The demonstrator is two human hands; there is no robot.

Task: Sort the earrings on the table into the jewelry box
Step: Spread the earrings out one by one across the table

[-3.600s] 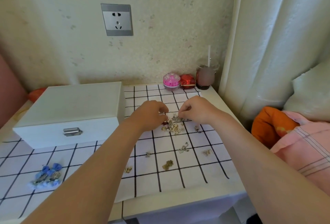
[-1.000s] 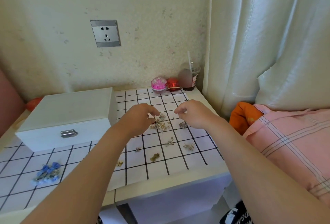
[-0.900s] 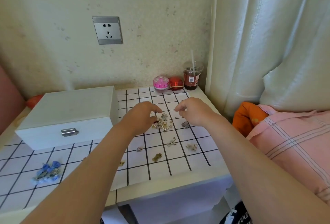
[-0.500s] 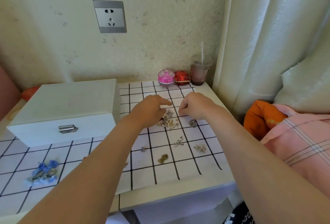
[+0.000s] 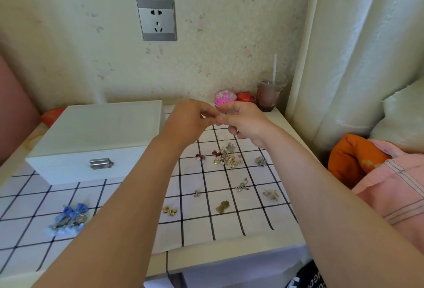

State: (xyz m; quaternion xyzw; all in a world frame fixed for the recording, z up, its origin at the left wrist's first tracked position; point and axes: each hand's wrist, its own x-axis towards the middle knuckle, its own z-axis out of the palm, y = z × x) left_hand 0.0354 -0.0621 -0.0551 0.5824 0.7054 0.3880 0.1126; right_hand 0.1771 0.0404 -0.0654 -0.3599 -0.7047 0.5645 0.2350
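Observation:
The white jewelry box (image 5: 98,131) stands shut on the left of the table, its metal latch (image 5: 101,163) facing me. A small pile of gold and silver earrings (image 5: 227,158) lies on the checked cloth (image 5: 229,223), with several single earrings (image 5: 222,206) scattered nearer me. My left hand (image 5: 188,122) and right hand (image 5: 247,122) are raised above the pile, fingers curled. Their fingertips meet and pinch a tiny earring (image 5: 217,118) that I can barely see.
Blue bow pieces (image 5: 68,218) lie at the front left. A pink container (image 5: 224,98), a red one (image 5: 245,98) and a cup with a straw (image 5: 268,94) stand by the back wall. A curtain (image 5: 355,58) and an orange cushion (image 5: 351,159) flank the table's right edge.
Both hands have risen from the pile and come together, fingertips touching. Two dark red earrings now show to the left of the pile, where my left hand was.

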